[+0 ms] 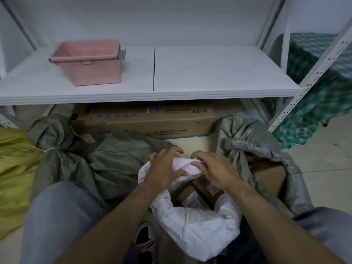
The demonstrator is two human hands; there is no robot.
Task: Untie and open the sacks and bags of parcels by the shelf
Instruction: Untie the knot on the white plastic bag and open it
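With left hand (163,168) and right hand (217,169), gripped bunched far rim of white sack (196,227), mouth open over cardboard parcels (192,197). Stood on floor between knees, near white shelf (209,73), flanked by tied grey sack (57,141) and loose grey sack (247,138).

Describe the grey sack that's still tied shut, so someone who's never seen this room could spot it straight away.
Find the white shelf holding the pink tub; on the floor below, left of the long cardboard box, lies the tied grey sack beside a yellow sack. Unlike the grey sack on the right, which gapes open, its neck is cinched with pale string.
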